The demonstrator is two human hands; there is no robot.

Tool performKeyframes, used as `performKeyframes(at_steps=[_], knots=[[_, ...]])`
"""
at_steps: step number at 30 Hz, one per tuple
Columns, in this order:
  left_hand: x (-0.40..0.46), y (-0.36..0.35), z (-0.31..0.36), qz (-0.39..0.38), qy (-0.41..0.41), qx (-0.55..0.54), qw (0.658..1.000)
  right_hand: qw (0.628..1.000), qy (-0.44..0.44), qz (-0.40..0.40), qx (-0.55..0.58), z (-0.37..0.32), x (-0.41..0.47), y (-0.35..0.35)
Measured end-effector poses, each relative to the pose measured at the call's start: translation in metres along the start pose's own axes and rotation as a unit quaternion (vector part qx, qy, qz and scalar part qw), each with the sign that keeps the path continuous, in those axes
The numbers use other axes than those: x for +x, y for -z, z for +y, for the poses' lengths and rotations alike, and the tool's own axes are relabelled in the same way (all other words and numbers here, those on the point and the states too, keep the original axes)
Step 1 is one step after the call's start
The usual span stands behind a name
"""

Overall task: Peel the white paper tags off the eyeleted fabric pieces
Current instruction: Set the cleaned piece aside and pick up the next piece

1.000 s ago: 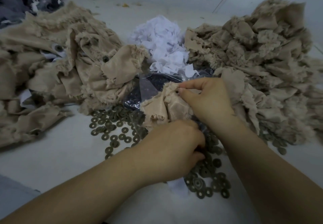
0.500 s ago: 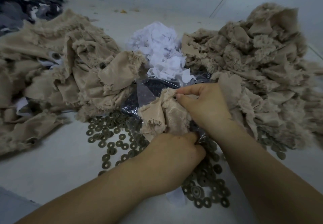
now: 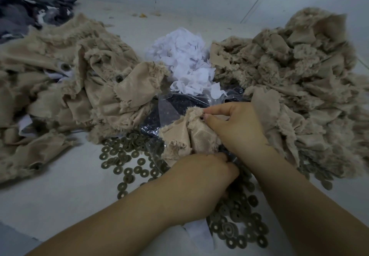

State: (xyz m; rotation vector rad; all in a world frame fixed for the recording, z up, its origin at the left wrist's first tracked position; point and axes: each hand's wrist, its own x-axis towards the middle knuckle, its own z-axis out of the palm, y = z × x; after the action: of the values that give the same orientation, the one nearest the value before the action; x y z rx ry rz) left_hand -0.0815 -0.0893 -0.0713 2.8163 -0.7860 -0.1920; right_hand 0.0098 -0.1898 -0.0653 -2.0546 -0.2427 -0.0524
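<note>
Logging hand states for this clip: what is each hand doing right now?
Left hand: curled grip on the lower edge of the frayed beige fabric piece.
Right hand: thumb and forefinger pinch its top edge.

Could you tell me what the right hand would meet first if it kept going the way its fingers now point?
The right hand points left and slightly away, pinching the beige fabric piece. Past that, it would likely meet the clear plastic bag, then the left fabric pile; depth is unclear.

Dim, even, cool light with soft shadows and no glare. Wide-angle lens bends the frame edges; the fabric heap [image 3: 311, 80] at right is slightly smeared, the centre reasonably sharp.
</note>
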Motion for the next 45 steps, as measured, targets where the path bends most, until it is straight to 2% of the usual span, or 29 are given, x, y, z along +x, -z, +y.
performKeyframes(at_steps=[3, 5, 8, 10, 12, 17, 22, 29, 35, 38, 42, 45], knots=[[-0.003, 0.002, -0.007, 0.09, -0.025, -0.1, 0.991, 1.0, 0.0, 0.002, -0.003, -0.001, 0.0, 0.0], [-0.006, 0.011, -0.011, 0.143, -0.011, -0.167, 0.975, 1.0, 0.002, -0.002, -0.002, -0.003, 0.0, 0.001], [-0.007, 0.022, -0.022, 0.264, 0.054, -0.287, 0.919, 1.0, -0.006, -0.009, 0.008, -0.005, 0.0, 0.004], [-0.004, 0.025, -0.031, 0.339, 0.103, -0.327, 0.876, 1.0, -0.004, -0.017, 0.002, -0.005, -0.001, 0.005], [0.0, 0.027, -0.038, 0.37, 0.121, -0.325, 0.862, 1.0, 0.009, -0.025, 0.008, -0.006, -0.003, 0.004], [0.002, 0.025, -0.05, 0.415, 0.113, -0.237, 0.871, 0.998, 0.043, -0.027, 0.021, -0.008, -0.007, 0.005], [0.003, 0.02, -0.058, 0.433, 0.08, -0.234, 0.867, 0.997, 0.069, -0.032, 0.016, -0.009, -0.006, 0.005], [0.005, 0.016, -0.063, 0.464, 0.039, -0.222, 0.856, 0.995, 0.022, -0.053, 0.087, -0.009, -0.007, 0.006], [0.001, 0.012, -0.061, 0.456, 0.049, -0.214, 0.862, 0.99, -0.007, -0.061, 0.128, -0.009, -0.009, 0.005], [0.0, 0.013, -0.061, 0.456, 0.05, -0.239, 0.856, 0.989, 0.001, -0.062, 0.138, -0.008, -0.009, 0.005], [0.003, 0.014, -0.061, 0.449, 0.073, -0.363, 0.813, 0.984, 0.018, -0.074, 0.16, -0.007, -0.01, 0.0], [0.004, 0.012, -0.062, 0.454, 0.069, -0.391, 0.798, 0.979, 0.005, -0.086, 0.185, -0.005, -0.011, -0.005]])
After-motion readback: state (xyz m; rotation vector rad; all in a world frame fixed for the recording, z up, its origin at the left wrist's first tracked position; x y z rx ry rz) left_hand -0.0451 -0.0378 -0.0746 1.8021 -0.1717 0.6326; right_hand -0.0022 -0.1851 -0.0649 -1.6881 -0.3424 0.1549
